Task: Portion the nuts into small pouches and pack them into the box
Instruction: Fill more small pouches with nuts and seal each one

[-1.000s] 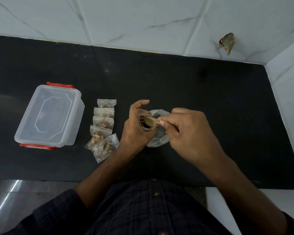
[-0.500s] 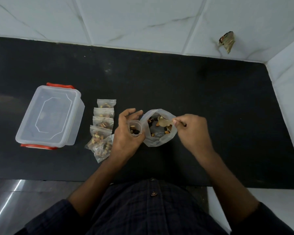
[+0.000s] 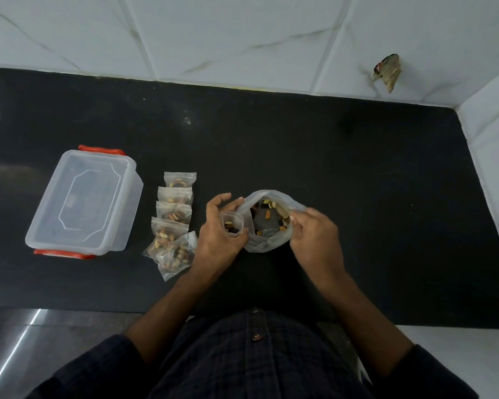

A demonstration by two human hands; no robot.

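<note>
My left hand [image 3: 218, 237] holds a small clear pouch [image 3: 231, 224] upright, its mouth open and a few nuts inside. Right beside it stands the big clear bag of mixed nuts [image 3: 267, 243], open at the top. My right hand [image 3: 314, 240] grips a small spoon [image 3: 281, 211] whose bowl is down among the nuts in the bag. Several filled small pouches [image 3: 173, 217] lie in a column to the left of my left hand. Farther left sits the clear plastic box [image 3: 84, 200] with red clips, its lid on.
All of this rests on a black countertop [image 3: 357, 182] backed by white marble wall tiles. A side wall closes the right end. A small brown scrap [image 3: 388, 72] sticks to the back wall at the upper right.
My right hand carried the spoon from the small pouch's mouth to the right and dipped it into the big bag. My left hand lowered slightly, still holding the pouch.
</note>
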